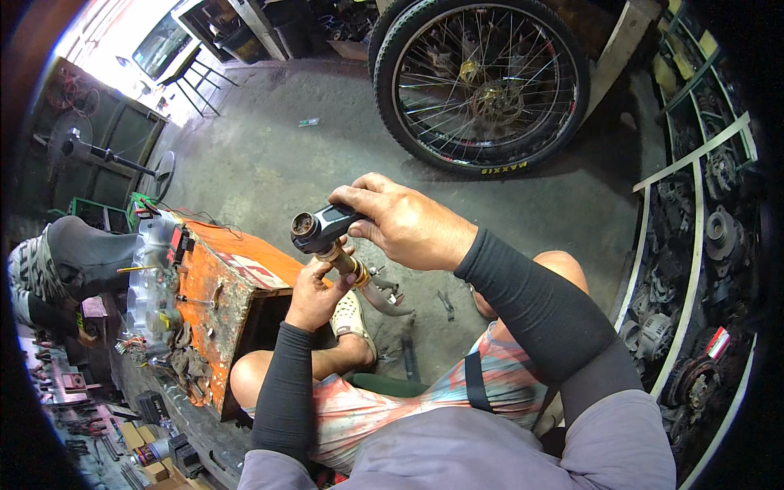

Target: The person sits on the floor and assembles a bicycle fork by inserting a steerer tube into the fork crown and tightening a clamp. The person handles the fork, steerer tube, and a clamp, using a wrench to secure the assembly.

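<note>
Over my lap, both hands are at a metal assembly. My right hand [404, 222] is closed round a black arm [333, 226] that looks like a bicycle crank arm, with a round, rusty-centred end poking out past the fingers. Just below that end, my left hand [314, 296] wraps a brass-coloured shaft [356, 272] with a gold ring on it. The shaft joins or touches the underside of the black arm; which, I cannot tell. Past the shaft, a grey curved metal piece [382, 300] hangs toward the floor, partly hidden by the left hand.
A worn orange box [237, 278] stands left, with plastic bottles [153, 269] and cables beside it. Bicycle wheels [482, 86] lean ahead. Shelves of metal parts [694, 253] line the right. Another person [86, 261] crouches at far left. Loose pieces [446, 305] lie on the floor.
</note>
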Motion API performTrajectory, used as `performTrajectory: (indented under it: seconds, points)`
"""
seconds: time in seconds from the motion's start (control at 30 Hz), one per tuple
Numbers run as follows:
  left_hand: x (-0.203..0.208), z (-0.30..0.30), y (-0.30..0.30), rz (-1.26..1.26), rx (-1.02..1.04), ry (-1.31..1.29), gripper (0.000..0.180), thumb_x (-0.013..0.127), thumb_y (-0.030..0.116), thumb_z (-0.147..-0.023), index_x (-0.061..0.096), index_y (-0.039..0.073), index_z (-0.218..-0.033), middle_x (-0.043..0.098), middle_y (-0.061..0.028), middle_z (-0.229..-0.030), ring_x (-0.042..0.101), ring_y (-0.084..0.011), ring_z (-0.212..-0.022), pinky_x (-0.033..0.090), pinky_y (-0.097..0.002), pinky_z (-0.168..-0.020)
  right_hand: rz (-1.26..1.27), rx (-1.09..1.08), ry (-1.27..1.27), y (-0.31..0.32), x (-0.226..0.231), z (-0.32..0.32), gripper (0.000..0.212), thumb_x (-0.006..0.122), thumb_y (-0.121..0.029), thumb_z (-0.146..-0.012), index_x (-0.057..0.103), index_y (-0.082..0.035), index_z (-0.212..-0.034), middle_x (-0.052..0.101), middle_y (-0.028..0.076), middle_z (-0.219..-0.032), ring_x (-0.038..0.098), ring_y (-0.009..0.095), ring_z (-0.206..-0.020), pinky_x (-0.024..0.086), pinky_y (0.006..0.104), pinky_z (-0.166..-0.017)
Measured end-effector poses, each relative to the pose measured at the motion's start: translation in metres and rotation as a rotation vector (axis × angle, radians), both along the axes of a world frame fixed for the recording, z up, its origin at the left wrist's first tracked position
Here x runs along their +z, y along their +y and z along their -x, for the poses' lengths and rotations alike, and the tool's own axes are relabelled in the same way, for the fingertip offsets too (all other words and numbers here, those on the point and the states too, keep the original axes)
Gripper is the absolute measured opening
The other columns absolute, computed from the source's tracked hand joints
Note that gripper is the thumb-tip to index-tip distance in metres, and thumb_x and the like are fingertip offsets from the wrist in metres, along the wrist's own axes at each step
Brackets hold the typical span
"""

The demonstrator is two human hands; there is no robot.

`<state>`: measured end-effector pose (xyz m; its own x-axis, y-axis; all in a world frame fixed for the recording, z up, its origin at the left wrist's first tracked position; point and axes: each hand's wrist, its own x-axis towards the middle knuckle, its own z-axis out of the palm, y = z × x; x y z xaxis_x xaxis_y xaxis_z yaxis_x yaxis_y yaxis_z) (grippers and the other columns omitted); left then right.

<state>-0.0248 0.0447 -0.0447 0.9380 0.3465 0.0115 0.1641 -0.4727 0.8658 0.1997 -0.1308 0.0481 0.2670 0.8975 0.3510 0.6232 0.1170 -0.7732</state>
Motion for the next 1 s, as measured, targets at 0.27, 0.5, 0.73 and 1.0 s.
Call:
performTrajectory:
  seconds: [0.27,0.5,0.73,1.0]
  points:
    - [0.013,-0.002,-0.01,0.073,0.144,-0.033,0.048,0.079,0.0,-0.089,0.075,0.002,-0.137,0.073,-0.0161,-0.144,0.068,-0.03,-0.137,0.051,-0.0433,-0.118,-0.023,-0.042,-0.018,0.001,-0.002,0.004,0.046,0.074,-0.017,-0.104,0.063,-0.001,-0.145,0.067,0.025,-0.13,0.073,0.045,-0.111,0.06,0.0493,-0.098]
    - [0.026,-0.006,-0.009,-0.274,0.107,0.09,0.047,0.087,0.003,-0.083,0.078,0.004,-0.13,0.08,-0.0183,-0.126,0.076,-0.0326,-0.121,0.058,-0.0427,-0.105,0.036,-0.013,0.027,0.0,0.003,0.005,0.043,0.074,-0.014,-0.105,0.063,-0.005,-0.146,0.065,0.021,-0.135,0.072,0.042,-0.116,0.059,0.0464,-0.101]
    - [0.038,-0.009,-0.01,-0.239,0.102,0.125,0.044,0.089,0.006,-0.082,0.078,0.004,-0.125,0.081,-0.0182,-0.119,0.078,-0.0351,-0.114,0.06,-0.0439,-0.101,0.034,0.004,0.04,0.003,0.004,0.009,0.043,0.074,-0.013,-0.105,0.063,-0.005,-0.146,0.066,0.021,-0.134,0.072,0.042,-0.115,0.06,0.0465,-0.101]
    - [0.04,-0.008,-0.005,-0.371,0.021,0.157,0.039,0.088,0.008,-0.084,0.075,0.004,-0.12,0.082,-0.0155,-0.108,0.08,-0.0337,-0.106,0.062,-0.0427,-0.095,0.035,0.011,0.034,0.006,0.004,0.01,0.042,0.073,-0.013,-0.105,0.063,-0.005,-0.146,0.066,0.021,-0.134,0.073,0.041,-0.115,0.061,0.046,-0.101]
